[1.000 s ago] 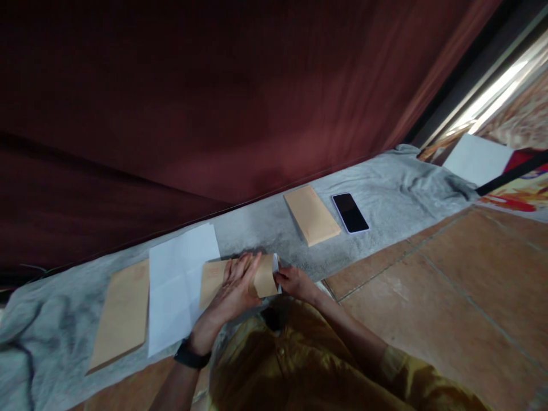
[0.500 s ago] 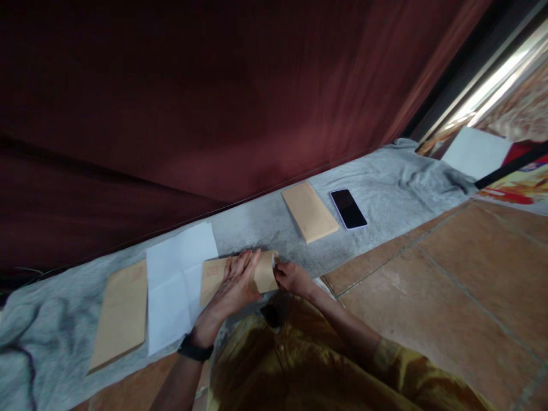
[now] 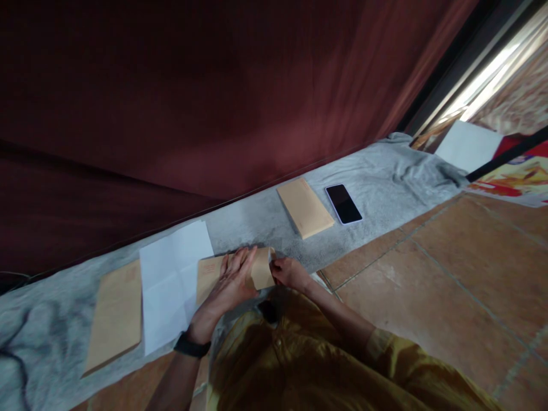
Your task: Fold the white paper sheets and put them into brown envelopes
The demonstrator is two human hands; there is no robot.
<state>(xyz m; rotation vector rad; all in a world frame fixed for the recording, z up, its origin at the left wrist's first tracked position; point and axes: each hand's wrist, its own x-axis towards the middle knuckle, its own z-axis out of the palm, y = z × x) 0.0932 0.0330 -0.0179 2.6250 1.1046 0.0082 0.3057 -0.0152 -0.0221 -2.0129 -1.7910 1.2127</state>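
While pressing down on a brown paper envelope [image 3: 262, 269] with the left hand [image 3: 233, 281], flat and with fingers stretched out over it, grasps its right end with the curled fingers of the right hand [image 3: 290, 273]. Cannot tell whether pinching also something inside, because of the hidden fingertips; can see only a small bit of white [image 3: 270, 256] there. Wears a dark wristband [image 3: 192, 346] on the left wrist and a mustard-yellow garment [image 3: 299, 359]. Has this envelope close in front, lying on a grey cloth [image 3: 248, 222], with its left end on top of a creased white sheet [image 3: 171, 291]. Just beside the sheet, on its left, has a brown pile [image 3: 115, 317]; cannot tell whether one thick envelope or several. Beyond the right hand, a little apart from it, has a small stack of brown envelopes [image 3: 305, 207], and near it a phone [image 3: 343, 204] with dark screen upward. Faces a dark red curtain [image 3: 214, 114] beyond the cloth, and has brown floor tiles [image 3: 428, 297] on the right.
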